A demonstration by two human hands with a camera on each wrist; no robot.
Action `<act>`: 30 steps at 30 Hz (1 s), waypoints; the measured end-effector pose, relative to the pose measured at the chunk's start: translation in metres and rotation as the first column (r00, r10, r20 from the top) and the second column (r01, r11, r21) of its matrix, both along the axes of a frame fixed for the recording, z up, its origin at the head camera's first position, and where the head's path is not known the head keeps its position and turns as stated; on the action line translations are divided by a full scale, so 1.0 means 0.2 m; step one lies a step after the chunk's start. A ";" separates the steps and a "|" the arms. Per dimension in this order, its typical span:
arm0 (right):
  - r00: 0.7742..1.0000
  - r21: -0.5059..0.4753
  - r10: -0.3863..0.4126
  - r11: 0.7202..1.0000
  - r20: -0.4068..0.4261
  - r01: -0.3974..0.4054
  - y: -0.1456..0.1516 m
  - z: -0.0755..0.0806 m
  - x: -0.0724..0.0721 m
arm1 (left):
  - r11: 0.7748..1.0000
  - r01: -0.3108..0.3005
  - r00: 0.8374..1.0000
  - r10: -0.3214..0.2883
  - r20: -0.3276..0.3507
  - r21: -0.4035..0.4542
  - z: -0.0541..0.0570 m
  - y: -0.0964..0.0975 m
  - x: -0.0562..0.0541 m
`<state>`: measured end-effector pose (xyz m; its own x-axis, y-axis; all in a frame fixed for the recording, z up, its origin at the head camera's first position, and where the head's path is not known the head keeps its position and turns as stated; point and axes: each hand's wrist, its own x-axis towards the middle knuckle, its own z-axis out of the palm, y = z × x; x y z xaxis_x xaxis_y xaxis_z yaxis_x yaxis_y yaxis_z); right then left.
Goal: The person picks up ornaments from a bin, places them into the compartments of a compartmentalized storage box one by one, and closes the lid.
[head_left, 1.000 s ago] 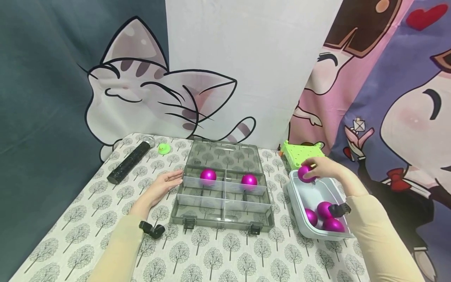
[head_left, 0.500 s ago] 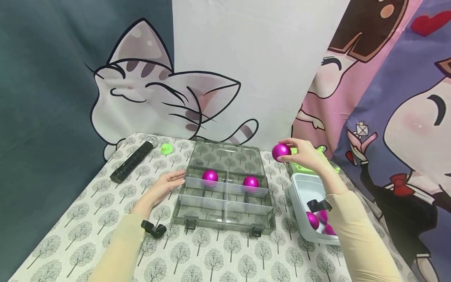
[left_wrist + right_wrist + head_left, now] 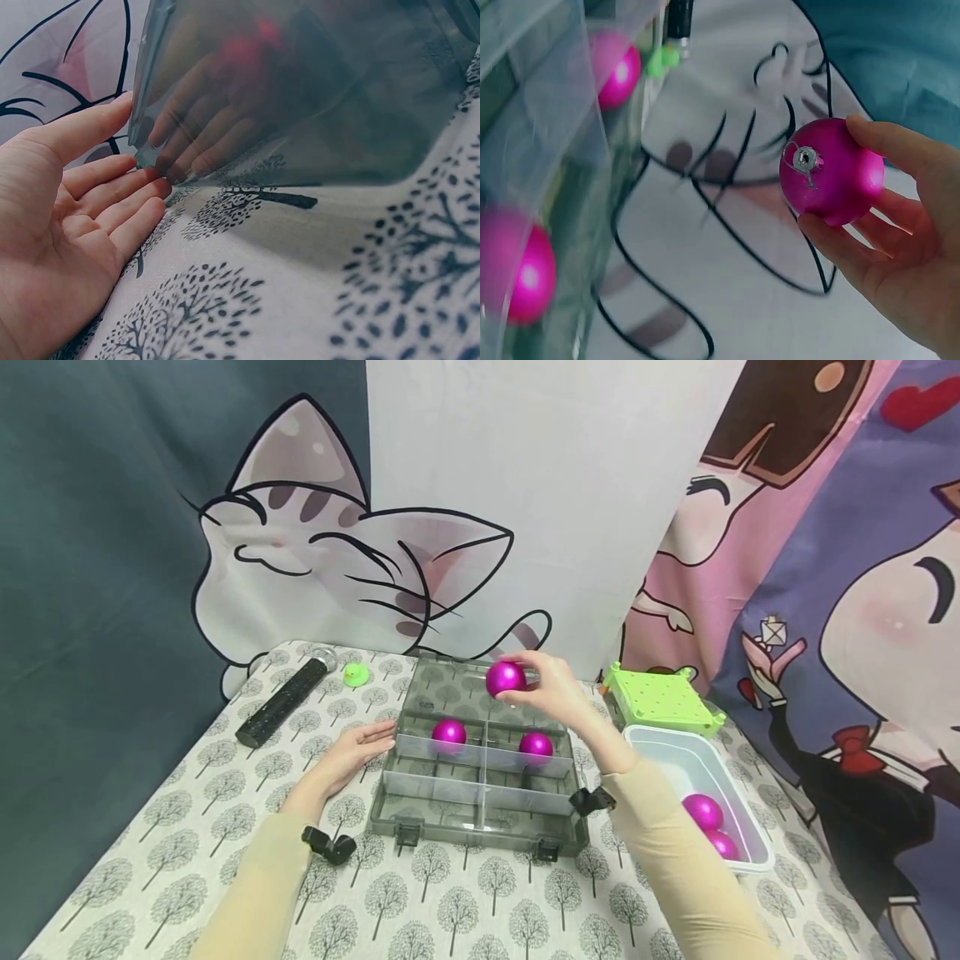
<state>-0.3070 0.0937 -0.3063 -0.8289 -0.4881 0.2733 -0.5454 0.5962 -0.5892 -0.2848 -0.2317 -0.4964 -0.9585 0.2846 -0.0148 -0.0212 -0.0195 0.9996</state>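
Note:
My right hand (image 3: 553, 692) pinches a magenta Christmas bauble (image 3: 506, 679) above the raised lid side of a grey transparent compartment box (image 3: 480, 837). In the right wrist view the bauble's silver cap and wire loop (image 3: 805, 158) face the camera. Two more baubles, one on the left (image 3: 448, 736) and one on the right (image 3: 536, 748), sit in the box's back row of compartments. With fingers nearly straight, my left hand (image 3: 349, 762) lies at the box's left side; in the left wrist view its fingertips (image 3: 154, 174) touch the box's edge.
A pale plastic tub (image 3: 761, 847) at the right holds magenta baubles, partly hidden by my right sleeve. Behind it stands a green perforated toy stand (image 3: 660, 697). A black microphone (image 3: 285, 702) and a green rubber duck (image 3: 356, 674) lie at the back left.
My right hand has lifted a bauble out of the tub and carried it left, over the box. The left hand has stayed beside the box.

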 end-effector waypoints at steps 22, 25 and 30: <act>0.975 0.092 0.213 0.972 0.057 -0.218 -0.48 -0.29 0.15 | 1.000 -0.006 1.000 0.006 0.011 -0.004 0.02 0.02 0.01; 0.973 0.127 0.219 0.966 0.069 -0.226 -0.50 -0.32 0.15 | 1.000 -0.007 1.000 0.007 0.010 -0.012 0.01 0.02 0.01; 0.970 0.172 0.216 0.957 0.108 -0.233 -0.53 -0.35 0.16 | 1.000 -0.006 1.000 0.006 0.008 -0.011 0.01 0.01 0.01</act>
